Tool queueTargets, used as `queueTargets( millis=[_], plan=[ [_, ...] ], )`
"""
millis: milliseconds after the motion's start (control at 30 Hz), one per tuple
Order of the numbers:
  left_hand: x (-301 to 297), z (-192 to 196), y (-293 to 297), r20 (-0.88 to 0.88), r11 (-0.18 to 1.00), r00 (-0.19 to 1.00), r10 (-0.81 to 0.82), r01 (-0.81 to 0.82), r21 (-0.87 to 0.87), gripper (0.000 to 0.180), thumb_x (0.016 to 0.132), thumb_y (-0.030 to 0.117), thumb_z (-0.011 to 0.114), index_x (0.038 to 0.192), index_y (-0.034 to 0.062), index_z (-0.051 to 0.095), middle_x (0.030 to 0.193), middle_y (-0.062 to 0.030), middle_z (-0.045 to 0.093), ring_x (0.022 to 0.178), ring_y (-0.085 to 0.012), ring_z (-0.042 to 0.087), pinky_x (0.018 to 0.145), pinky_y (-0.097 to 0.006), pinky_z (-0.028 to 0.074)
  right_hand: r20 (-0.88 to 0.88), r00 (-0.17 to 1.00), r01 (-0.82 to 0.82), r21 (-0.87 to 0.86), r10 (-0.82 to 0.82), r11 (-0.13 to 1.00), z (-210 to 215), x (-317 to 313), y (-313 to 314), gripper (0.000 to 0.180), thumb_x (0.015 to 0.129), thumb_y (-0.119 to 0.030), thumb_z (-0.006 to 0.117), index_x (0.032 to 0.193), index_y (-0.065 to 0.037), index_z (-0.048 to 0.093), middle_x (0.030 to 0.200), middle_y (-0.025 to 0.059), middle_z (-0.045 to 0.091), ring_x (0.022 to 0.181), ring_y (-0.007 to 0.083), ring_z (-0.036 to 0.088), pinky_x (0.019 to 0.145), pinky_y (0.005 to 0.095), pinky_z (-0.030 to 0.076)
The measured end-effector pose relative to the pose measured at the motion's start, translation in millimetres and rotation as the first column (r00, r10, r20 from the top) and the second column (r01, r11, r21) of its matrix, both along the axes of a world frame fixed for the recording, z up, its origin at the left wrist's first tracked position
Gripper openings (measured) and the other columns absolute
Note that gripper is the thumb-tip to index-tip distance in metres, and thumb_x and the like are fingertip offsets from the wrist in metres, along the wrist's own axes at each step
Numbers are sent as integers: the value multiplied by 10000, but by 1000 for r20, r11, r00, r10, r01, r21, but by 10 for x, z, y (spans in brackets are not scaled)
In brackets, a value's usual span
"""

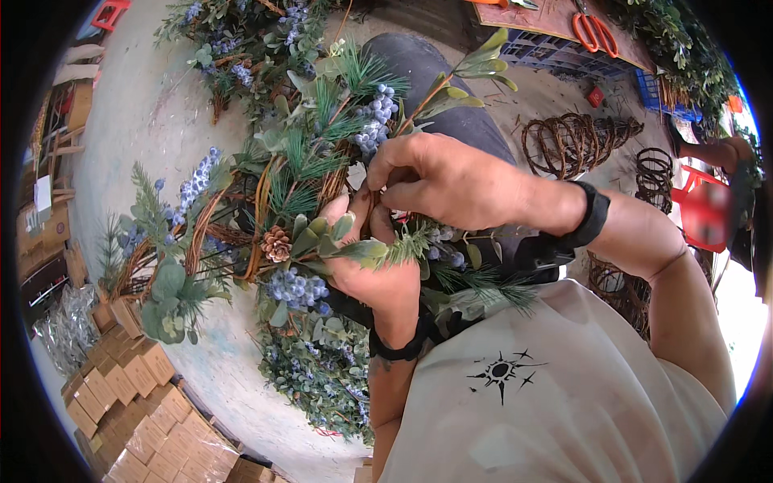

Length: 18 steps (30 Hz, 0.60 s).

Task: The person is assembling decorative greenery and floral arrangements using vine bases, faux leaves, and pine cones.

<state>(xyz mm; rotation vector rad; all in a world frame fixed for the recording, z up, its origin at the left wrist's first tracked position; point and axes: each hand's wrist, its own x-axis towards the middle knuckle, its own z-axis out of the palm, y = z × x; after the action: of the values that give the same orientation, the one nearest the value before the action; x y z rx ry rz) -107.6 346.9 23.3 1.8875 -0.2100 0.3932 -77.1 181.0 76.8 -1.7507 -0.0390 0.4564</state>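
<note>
A long vine frame (256, 221) of brown coiled twigs lies across my lap, dressed with artificial pine sprigs (302, 157), eucalyptus-like leaves, clusters of blue berries (296, 288) and a small pine cone (276, 243). My left hand (372, 278) reaches in from below, its fingers closed around a brown twig of the frame. Just above it, my right hand (451, 181) has thumb and forefinger pinched together at the same spot; what they hold is hidden. Beyond the right hand a leafy green stem (443, 84) sticks up, next to another blue berry cluster (377, 117).
More berry greenery (318, 362) lies on the floor below and at the top left. Bare vine spirals (576, 143) lie to the right. Orange-handled scissors (594, 36) rest on a board over a crate. Stacked cardboard boxes (133, 378) stand lower left; another person's arm shows at far right.
</note>
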Motion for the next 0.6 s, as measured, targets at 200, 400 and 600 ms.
queueTargets(
  millis=[200,400,600],
  plan=[
    [4,-22,67,25,999,1000,-2,1,48,480,872,68,803,1289,-40,591,1188,-138,687,980,-249,669,905,-390,525,0,939,-334,229,343,914,123,59,-92,373,886,42,544,1223,14,703,1114,93,721,1075,183,658,952,349,526],
    [62,59,116,169,951,984,-47,-7,310,516,827,67,835,1263,-42,580,1203,-152,701,983,-276,693,916,-412,517,187,961,-195,-71,205,978,40,-42,-1,265,947,-60,637,1193,-55,736,1094,82,752,1082,292,699,963,380,546],
    [60,85,124,143,959,989,-48,5,284,516,837,43,818,1286,-49,581,1241,-160,709,1010,-264,691,920,-393,507,389,921,48,-108,-2,993,-36,-184,117,133,969,-119,648,1073,-84,724,1050,81,769,1051,345,703,910,440,562]
  ],
)
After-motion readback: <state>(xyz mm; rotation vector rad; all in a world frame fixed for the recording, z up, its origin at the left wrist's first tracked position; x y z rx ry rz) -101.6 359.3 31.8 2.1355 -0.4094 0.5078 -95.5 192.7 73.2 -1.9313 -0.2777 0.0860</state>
